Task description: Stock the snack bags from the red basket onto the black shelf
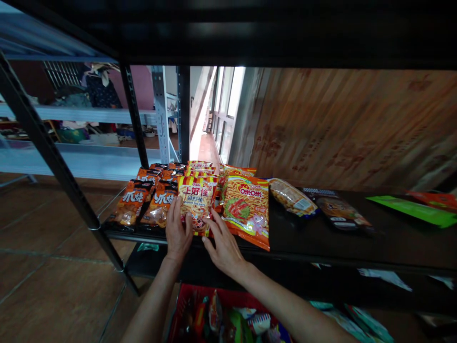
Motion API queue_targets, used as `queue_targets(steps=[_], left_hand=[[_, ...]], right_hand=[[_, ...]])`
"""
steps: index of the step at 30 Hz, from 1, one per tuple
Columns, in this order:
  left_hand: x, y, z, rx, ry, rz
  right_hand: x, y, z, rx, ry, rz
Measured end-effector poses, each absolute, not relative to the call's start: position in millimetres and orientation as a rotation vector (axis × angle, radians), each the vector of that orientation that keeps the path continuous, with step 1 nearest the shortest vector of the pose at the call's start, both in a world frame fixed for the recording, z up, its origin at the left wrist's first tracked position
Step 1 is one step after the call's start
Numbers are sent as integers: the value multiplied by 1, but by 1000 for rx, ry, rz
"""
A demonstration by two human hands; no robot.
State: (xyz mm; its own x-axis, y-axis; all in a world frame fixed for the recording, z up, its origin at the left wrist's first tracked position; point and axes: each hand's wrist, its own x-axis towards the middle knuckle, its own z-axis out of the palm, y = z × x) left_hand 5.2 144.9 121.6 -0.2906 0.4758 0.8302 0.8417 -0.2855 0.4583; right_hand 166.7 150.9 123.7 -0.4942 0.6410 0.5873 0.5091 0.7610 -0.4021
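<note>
A yellow-and-red bag of prawn crackers (195,200) leans upright at the front of the black shelf. My left hand (178,233) rests against its lower left side, fingers stretched up and thumb across the front. At the bag's lower right is my right hand (224,245), with spread fingers touching its edge. More bags of the same kind (200,165) stand in a row behind. Left of my hands are black-and-orange snack bags (129,202), several deep. An orange snack bag (247,205) with a noodle-like print leans just right of the prawn crackers.
Farther right on the shelf (285,245) lie a clear snack pack (293,196), a dark flat pack (341,209) and a green packet (414,210). Below stands a red crate (182,297) of mixed packets. A black post (53,143) bounds the left side, and another shelf board (267,38) hangs overhead.
</note>
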Motion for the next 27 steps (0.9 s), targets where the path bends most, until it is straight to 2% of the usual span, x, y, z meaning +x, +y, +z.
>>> queue_targets(steps=[7, 17, 27], left_hand=[[14, 137, 124, -1582, -1588, -1466], [29, 138, 126, -1624, -1580, -1251], [31, 128, 122, -1615, -1654, -1200]], right_hand=[[163, 153, 137, -805, -2114, 179], [167, 175, 155, -825, -1857, 371], [181, 166, 138, -851, -1929, 310]])
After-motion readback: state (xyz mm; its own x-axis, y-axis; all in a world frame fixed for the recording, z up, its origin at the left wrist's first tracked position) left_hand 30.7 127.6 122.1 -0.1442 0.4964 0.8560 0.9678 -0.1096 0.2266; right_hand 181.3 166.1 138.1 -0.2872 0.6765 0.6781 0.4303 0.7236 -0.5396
